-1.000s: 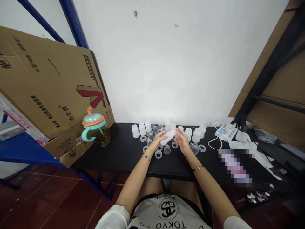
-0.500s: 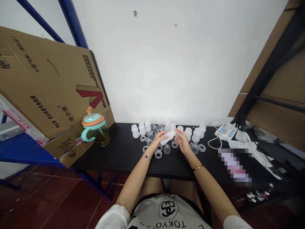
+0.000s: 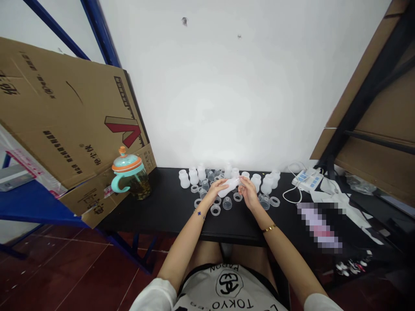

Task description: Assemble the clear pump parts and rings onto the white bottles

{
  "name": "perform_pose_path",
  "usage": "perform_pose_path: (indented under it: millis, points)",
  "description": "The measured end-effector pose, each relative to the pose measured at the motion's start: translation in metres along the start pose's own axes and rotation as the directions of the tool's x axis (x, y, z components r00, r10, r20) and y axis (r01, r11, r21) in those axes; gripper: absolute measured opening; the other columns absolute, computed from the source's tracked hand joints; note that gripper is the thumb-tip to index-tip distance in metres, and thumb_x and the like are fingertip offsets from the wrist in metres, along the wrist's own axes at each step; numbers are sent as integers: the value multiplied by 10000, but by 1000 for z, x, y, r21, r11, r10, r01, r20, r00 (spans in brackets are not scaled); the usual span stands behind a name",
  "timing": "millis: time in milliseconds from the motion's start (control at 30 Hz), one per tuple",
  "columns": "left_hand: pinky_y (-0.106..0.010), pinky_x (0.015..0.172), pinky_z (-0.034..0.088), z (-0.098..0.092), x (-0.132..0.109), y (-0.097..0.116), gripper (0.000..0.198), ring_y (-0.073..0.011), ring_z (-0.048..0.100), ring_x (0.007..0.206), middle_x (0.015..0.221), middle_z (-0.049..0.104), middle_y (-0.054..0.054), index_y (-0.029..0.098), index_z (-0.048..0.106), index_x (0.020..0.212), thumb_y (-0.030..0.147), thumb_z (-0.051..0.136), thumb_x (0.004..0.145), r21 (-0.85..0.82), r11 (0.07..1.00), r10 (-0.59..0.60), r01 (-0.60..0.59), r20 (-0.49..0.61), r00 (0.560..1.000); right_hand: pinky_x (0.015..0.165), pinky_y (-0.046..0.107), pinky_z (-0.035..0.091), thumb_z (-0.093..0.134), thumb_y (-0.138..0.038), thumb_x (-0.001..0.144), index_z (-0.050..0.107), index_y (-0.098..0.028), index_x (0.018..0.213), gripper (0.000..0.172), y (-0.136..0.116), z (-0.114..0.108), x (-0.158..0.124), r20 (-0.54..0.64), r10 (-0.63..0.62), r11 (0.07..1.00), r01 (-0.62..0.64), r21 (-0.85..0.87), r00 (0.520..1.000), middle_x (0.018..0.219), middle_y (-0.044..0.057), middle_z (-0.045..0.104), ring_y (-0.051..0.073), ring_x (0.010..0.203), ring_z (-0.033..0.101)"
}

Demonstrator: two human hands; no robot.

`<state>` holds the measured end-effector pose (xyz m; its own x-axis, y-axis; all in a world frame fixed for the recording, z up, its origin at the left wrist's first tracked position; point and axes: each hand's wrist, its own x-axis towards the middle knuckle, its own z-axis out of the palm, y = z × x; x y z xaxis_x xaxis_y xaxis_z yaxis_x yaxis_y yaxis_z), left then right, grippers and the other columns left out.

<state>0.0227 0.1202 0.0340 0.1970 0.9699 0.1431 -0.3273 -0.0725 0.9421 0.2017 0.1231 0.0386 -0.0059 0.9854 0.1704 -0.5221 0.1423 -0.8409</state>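
A white baby bottle [image 3: 228, 188] lies tilted between my hands, its neck pointing right. My left hand [image 3: 215, 190] is wrapped round its body. At the neck end, the fingers of my right hand [image 3: 248, 190] are closed on a clear part that is too small to make out fully. Below the bottle stands a clear dome cap [image 3: 227, 203], beside a clear ring [image 3: 215, 210]. More rings, such as one at the right [image 3: 274, 201], and several caps lie around my hands. White bottles [image 3: 184, 178] stand in a loose row behind, on both sides.
On the black table [image 3: 155, 220], a teal and orange jug [image 3: 131, 175] stands at the left before a large cardboard box [image 3: 74, 116]. A white power strip [image 3: 306, 179] with its cable lies at the right, near crumpled white sheets [image 3: 340, 203]. The wall rises behind.
Hardly anything differs. Both hands stay on the bottle in nearly the same place, and the view has shifted very slightly.
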Motion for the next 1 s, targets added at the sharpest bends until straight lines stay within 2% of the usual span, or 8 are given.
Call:
perform_pose_path:
  millis: [500, 1000]
  points:
    - [-311, 819, 446, 0, 2, -3, 485, -249, 650, 941, 1050, 725, -112, 127, 749, 1040, 353, 858, 625, -23, 1000, 0, -1, -27, 1000, 358, 210, 354, 838, -406, 684, 714, -209, 951, 354, -1, 0, 0, 4, 5, 1000, -5, -13, 1000, 887, 4, 674, 83, 486, 565]
    - [-286, 725, 428, -2, 3, -4, 478, -207, 637, 831, 982, 724, -92, 128, 751, 1056, 379, 839, 659, -33, 999, -4, 3, -27, 1000, 358, 208, 370, 835, -425, 680, 722, -215, 980, 383, -2, -1, -1, 17, -9, 1000, 9, -18, 1000, 941, 14, 685, 84, 495, 565]
